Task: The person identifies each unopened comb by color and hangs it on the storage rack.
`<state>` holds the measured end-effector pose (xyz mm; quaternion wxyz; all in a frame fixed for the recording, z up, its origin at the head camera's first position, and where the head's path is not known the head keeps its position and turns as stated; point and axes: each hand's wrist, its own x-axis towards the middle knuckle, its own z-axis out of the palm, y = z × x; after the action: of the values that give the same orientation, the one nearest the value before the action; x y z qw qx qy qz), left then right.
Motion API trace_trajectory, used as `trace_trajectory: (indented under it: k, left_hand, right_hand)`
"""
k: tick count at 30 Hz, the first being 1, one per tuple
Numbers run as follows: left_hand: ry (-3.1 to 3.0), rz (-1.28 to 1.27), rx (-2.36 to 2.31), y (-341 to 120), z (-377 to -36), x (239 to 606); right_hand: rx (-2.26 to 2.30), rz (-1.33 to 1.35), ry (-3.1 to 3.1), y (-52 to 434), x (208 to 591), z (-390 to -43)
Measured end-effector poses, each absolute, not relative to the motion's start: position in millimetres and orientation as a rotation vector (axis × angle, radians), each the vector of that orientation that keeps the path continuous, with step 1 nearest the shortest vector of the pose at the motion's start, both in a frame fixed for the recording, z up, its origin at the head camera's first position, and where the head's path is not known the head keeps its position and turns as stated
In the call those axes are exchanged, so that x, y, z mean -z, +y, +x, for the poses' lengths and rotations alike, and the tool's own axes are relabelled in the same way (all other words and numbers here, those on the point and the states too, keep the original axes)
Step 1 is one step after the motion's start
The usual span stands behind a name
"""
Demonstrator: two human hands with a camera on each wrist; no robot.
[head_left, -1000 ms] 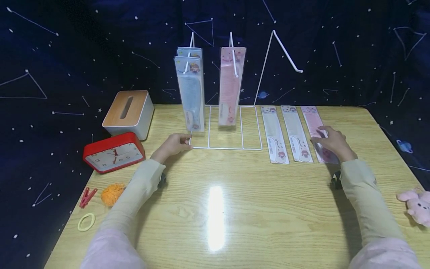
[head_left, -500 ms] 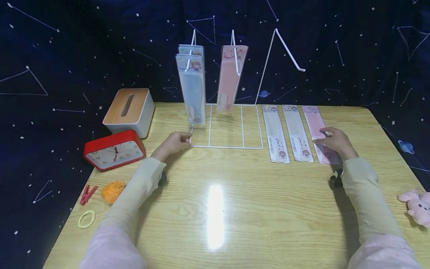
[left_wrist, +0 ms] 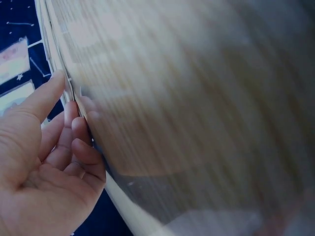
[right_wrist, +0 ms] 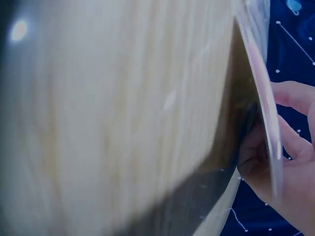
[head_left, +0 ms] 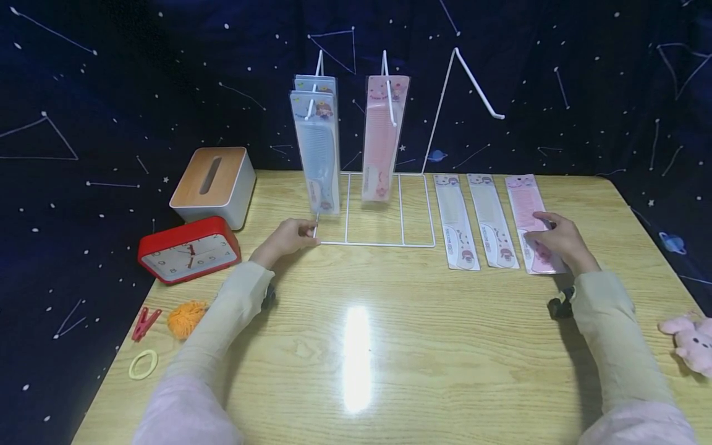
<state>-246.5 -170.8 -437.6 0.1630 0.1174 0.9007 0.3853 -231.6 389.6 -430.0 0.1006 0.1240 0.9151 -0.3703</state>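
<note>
Head view, centre of frame: a white wire display rack [head_left: 384, 241] is seen standing on the wooden table [head_left: 389, 346], its base frame lying flat. The left hand [head_left: 286, 238] is set at the base's near-left corner; its fingers are curled against the wire, and in the left wrist view the fingertips [left_wrist: 81, 123] are pressed along the thin edge, thumb extended above. A firm pinch cannot be confirmed. Blue packaged combs [head_left: 317, 148] are hung from the left hook, and a pink packaged comb [head_left: 381, 136] from the middle hook; the right hook [head_left: 478, 86] is seen bare. Right of the rack, three packaged combs are laid flat side by side: two pale ones [head_left: 456, 222] [head_left: 492, 219] and a pink comb pack [head_left: 528, 210] farthest right. The right hand [head_left: 556, 238] is held on the lower end of that pink pack, fingers bent round its edge; in the right wrist view the pack [right_wrist: 263, 98] is seen lifted off the table at that end, gripped between thumb and fingers. At left of frame, a tissue box [head_left: 214, 185], a red clock [head_left: 189, 250], a red clothes peg [head_left: 146, 322], an orange pom-pom [head_left: 186, 318] and a yellow hair band [head_left: 143, 364] are noted; a pink plush toy [head_left: 692, 343] lies at the right edge.
</note>
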Motion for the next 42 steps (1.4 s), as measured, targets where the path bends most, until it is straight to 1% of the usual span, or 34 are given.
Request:
trace_trajectory:
  k: [9, 18, 21, 28, 31, 38, 42]
  left_hand:
    - [2.564, 0.331, -1.102, -170.6, -245.6, 438.8]
    - [2.566, 0.335, -1.112, -172.0, -245.9, 441.3]
    - [2.564, 0.332, -1.118, -172.3, -246.4, 442.3]
    - [2.574, 0.339, -1.116, -173.3, -247.0, 443.4]
    - [2.57, 0.341, -1.113, -173.2, -246.3, 442.2]
    - [2.57, 0.351, -1.125, -171.7, -246.6, 439.0]
    - [2.569, 0.344, -1.117, -171.9, -246.9, 438.0]
  right_hand:
    - [1.251, 0.314, 2.729, 384.5, 416.0, -223.3]
    - [1.398, 0.194, 2.807, 352.5, 397.6, -203.2]
    - [1.381, 0.094, 2.85, 339.4, 392.1, -195.0]
    - [1.65, -0.369, 2.834, 302.4, 381.0, -175.7]
    - [1.734, -0.526, 2.799, 285.3, 374.5, -166.9]
    - [1.872, -0.72, 2.702, 252.6, 354.6, -147.9]
    - [1.874, -0.815, 2.716, 238.6, 342.4, -140.6]
